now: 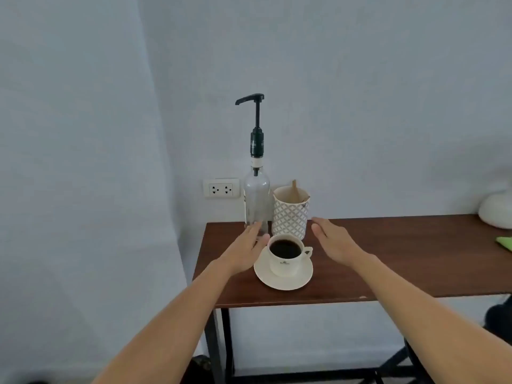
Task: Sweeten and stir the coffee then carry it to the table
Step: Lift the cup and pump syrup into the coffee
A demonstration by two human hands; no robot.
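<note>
A white cup (285, 266) full of black coffee stands on a white saucer (282, 281) near the left end of a dark wooden table (388, 261). Behind it stands a clear syrup bottle (256, 198) with a tall black pump. Beside the bottle is a patterned white holder (291, 214) with a wooden stirrer (295, 189) inside. My left hand (245, 250) hovers flat just left of the cup, fingers near the bottle's base. My right hand (333, 241) hovers flat to the right of the cup. Both hands hold nothing.
A wall socket (221, 187) sits on the wall left of the bottle. A white rounded object (496, 209) and a green item (505, 242) lie at the table's far right. The table's left edge is close to the cup. A curtain hangs at left.
</note>
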